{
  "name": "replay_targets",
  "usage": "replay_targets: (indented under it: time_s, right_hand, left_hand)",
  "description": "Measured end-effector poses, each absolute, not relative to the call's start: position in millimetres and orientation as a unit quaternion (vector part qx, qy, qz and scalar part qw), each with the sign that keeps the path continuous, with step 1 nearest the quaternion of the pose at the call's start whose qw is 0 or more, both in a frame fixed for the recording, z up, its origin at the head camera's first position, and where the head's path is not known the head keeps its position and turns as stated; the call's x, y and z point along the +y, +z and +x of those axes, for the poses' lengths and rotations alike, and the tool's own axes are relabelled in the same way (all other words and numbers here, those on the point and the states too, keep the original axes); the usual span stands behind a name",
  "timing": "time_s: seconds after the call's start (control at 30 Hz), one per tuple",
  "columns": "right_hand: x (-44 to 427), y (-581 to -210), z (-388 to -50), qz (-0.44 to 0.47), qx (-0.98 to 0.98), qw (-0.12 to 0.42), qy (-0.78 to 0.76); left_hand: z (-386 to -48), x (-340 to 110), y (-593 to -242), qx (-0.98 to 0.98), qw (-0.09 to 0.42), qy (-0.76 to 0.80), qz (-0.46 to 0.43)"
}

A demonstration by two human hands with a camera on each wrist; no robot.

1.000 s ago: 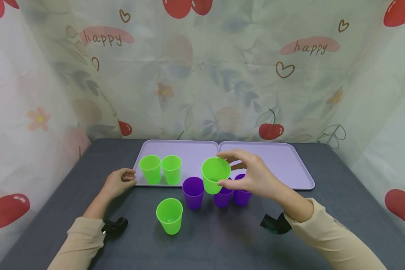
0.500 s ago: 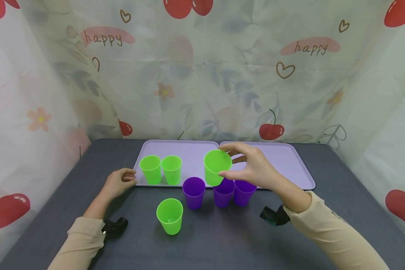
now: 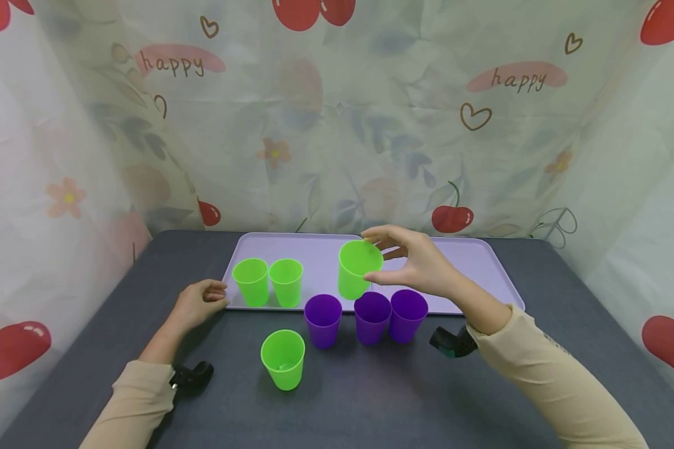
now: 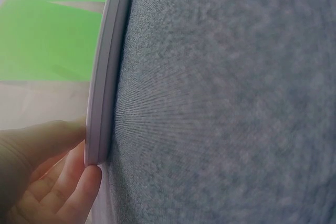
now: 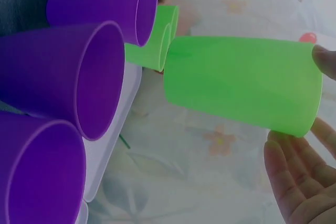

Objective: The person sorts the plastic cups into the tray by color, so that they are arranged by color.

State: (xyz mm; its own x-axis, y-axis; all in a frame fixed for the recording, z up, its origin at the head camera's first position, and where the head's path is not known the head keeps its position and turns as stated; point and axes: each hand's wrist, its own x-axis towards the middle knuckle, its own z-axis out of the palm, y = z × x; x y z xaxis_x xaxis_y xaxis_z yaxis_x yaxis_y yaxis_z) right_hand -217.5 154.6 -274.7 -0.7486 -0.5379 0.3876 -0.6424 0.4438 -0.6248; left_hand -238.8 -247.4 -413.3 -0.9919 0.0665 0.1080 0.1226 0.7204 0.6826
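Note:
The right hand (image 3: 421, 262) pinches a green cup (image 3: 354, 274) by its rim, upright above the left tray (image 3: 314, 249); the right wrist view shows this green cup (image 5: 236, 82) between thumb and fingers. At the near left corner of that tray, the left hand (image 3: 196, 304) holds the tray's edge, and in the left wrist view its thumb and fingertips touch the rim (image 4: 102, 87). Two green cups (image 3: 251, 284) (image 3: 286, 284) stand side by side on the tray's left part.
Three purple cups (image 3: 322, 324) (image 3: 372, 321) (image 3: 407, 319) stand in front of the trays. Nearer the person is another green cup (image 3: 283, 362). A second tray (image 3: 472, 268) adjoins the first on the right. Patterned cloth (image 3: 337, 125) hangs behind the table (image 3: 359, 405).
The right hand has lifted the green cup up and away from the person, from over the purple cups to above the tray. The left hand has stayed at the tray corner.

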Motion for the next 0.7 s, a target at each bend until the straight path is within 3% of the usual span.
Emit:
replay_targets:
  time_s: [0.7]
  right_hand:
    - [146.0, -282.4, -263.0, 0.390, -0.829, 0.006, 0.401]
  left_hand:
    - [-237.0, -246.2, -410.7, -0.925, 0.038, -0.373, -0.055]
